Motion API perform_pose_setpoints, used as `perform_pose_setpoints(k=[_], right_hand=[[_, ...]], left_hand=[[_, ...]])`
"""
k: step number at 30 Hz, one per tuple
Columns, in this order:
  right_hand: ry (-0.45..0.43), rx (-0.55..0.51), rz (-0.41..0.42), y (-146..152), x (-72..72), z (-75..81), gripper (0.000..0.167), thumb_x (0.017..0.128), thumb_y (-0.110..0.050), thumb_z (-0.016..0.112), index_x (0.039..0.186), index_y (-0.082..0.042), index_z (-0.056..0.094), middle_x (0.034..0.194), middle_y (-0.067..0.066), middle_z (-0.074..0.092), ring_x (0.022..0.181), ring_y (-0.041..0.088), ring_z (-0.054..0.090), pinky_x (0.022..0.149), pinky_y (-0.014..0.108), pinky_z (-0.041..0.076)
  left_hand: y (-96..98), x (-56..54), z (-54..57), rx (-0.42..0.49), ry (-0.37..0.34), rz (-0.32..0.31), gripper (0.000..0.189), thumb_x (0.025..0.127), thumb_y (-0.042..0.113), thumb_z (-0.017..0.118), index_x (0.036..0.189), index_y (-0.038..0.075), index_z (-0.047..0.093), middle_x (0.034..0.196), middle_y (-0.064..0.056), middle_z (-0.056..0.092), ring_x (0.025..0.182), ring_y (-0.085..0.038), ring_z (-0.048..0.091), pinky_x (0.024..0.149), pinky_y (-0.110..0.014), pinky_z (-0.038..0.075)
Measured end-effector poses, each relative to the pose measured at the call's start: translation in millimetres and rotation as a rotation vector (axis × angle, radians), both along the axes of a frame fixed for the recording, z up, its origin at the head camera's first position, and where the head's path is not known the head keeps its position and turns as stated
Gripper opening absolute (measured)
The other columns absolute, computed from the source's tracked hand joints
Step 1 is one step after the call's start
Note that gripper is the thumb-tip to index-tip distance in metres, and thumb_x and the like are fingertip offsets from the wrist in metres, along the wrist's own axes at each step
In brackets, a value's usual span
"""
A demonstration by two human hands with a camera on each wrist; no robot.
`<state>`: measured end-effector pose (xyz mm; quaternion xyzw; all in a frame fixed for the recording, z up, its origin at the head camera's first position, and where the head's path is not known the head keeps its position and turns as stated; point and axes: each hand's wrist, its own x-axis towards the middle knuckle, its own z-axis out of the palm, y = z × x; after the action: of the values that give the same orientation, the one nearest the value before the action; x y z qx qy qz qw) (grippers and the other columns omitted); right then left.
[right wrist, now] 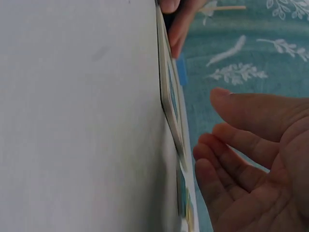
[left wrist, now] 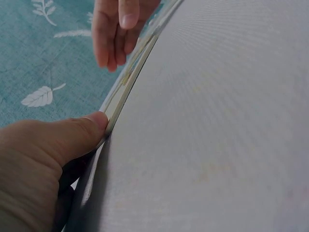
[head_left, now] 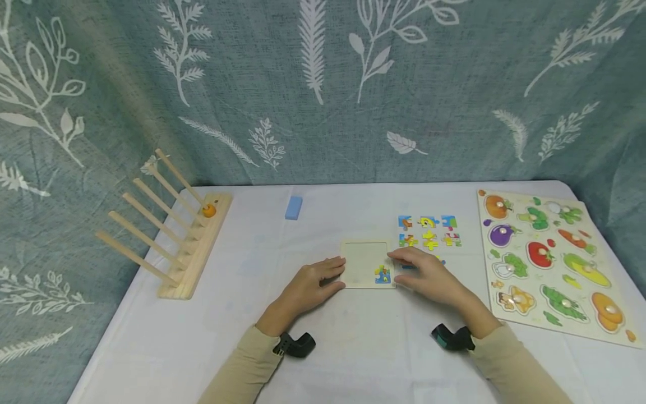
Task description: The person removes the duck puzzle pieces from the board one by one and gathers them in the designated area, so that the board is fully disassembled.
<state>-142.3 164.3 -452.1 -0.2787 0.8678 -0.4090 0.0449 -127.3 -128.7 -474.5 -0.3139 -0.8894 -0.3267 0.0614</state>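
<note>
A shallow square puzzle tray point(head_left: 359, 264) of pale wood lies on the white table between the hands. One coloured puzzle piece point(head_left: 382, 275) sits in its lower right corner. My left hand point(head_left: 309, 286) rests against the tray's left edge, thumb at the near corner; in the left wrist view the thumb point(left wrist: 84, 133) touches the rim. Fingers loosely bent and holding nothing, my right hand point(head_left: 429, 275) hovers beside the tray's right edge; the right wrist view shows its palm point(right wrist: 256, 179) empty. Behind that hand, several loose puzzle pieces point(head_left: 429, 240) lie in rows, the nearest partly hidden.
At the right lies a large vegetable knob puzzle board point(head_left: 555, 264). A wooden rack point(head_left: 197, 247) with slanted pegs and an orange bead point(head_left: 209, 210) stands at the left. Towards the back is a blue block point(head_left: 294, 207). A patterned curtain point(head_left: 323, 112) hangs behind the table.
</note>
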Motion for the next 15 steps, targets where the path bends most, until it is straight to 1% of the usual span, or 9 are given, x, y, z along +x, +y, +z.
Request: perform_pose_setpoints(k=[4,9,15], right_hand=[[0.000,0.033,0.008,-12.1,-0.8,-1.7,0.044,0.085,-0.015,0.071,0.126,-0.003,0.060,0.126,0.010,0.059,0.117,0.027,0.056,0.099,0.046,0.047],[-0.003,0.080,0.012,-20.3,1.8,-3.9,0.042,0.086,-0.014,0.070,0.125,-0.003,0.060,0.127,0.010,0.057,0.121,0.030,0.052,0.102,0.048,0.045],[0.054,0.154,0.023,-22.7,3.3,-6.6,0.041,0.086,-0.014,0.069,0.124,-0.001,0.060,0.129,0.011,0.054,0.122,0.031,0.051,0.103,0.049,0.044]], left_hand=[[0.5,-0.3,-0.3,-0.007,0.008,0.001,0.042,0.083,0.019,0.073,0.119,-0.001,0.065,0.127,-0.011,0.061,0.120,-0.025,0.058,0.100,-0.036,0.049],[1.6,0.3,0.9,-0.001,0.009,-0.008,0.041,0.084,0.019,0.072,0.119,-0.002,0.065,0.127,-0.012,0.061,0.120,-0.025,0.058,0.099,-0.036,0.050],[1.3,0.8,2.7,-0.012,-0.003,0.002,0.040,0.084,0.020,0.072,0.118,-0.001,0.065,0.127,-0.011,0.062,0.120,-0.024,0.057,0.100,-0.035,0.050]])
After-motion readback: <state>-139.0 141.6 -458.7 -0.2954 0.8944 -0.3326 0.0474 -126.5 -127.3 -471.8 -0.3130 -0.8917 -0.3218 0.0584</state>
